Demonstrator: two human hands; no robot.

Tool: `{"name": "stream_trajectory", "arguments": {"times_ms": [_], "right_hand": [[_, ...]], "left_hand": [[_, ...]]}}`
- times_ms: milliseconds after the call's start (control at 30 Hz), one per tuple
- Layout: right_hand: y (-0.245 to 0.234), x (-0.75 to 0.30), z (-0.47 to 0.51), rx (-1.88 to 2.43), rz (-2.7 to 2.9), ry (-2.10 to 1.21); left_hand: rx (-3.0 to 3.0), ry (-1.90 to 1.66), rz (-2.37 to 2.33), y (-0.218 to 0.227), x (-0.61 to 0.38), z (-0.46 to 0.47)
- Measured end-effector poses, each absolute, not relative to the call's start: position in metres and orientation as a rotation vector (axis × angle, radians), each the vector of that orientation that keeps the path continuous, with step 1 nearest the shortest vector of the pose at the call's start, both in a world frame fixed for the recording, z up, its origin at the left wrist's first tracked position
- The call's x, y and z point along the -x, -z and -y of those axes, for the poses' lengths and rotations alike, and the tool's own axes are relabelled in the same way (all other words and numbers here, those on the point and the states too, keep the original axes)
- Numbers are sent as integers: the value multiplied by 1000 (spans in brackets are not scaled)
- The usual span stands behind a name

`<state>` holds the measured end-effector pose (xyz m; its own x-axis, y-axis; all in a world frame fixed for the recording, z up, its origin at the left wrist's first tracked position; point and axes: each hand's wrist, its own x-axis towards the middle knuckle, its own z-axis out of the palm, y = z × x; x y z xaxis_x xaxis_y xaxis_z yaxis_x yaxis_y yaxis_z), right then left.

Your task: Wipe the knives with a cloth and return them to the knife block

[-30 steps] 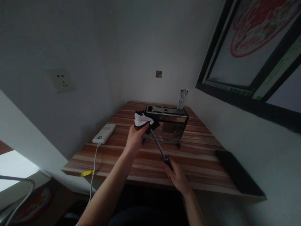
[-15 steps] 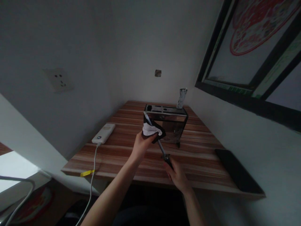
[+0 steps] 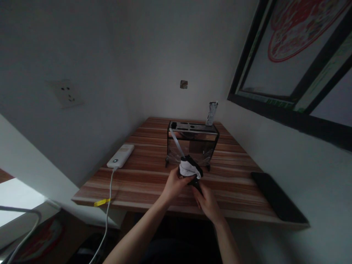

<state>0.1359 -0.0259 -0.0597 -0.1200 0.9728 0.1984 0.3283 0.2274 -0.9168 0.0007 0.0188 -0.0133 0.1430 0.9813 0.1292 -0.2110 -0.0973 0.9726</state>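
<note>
My right hand is closed around the dark handle of a slim metal sharpening steel, which points up and away to the left. A black and white cloth is wrapped around the lower end of the rod, close to the handle. My left hand grips this cloth, its thumb pressed on top, and almost meets the right hand. Behind the rod stands a knife block with a slotted top and see-through front. Most of the handle is hidden by the cloth and fingers.
A shiny grey upright piece rises from the block's right end. On the wooden table, a white power bank with a cable lies left, and a black phone-like slab right. Yellow tape marks the front edge.
My left hand has slid the cloth down the rod from near its tip to beside the handle. The right hand has stayed almost in place.
</note>
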Motion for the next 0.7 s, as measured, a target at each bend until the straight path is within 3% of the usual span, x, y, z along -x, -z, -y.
{"name": "stream_trajectory", "arguments": {"times_ms": [700], "right_hand": [[55,-136,27,1247,1637,-857]], "left_hand": [[-1228,-1273,-926,19,1,-13]]}}
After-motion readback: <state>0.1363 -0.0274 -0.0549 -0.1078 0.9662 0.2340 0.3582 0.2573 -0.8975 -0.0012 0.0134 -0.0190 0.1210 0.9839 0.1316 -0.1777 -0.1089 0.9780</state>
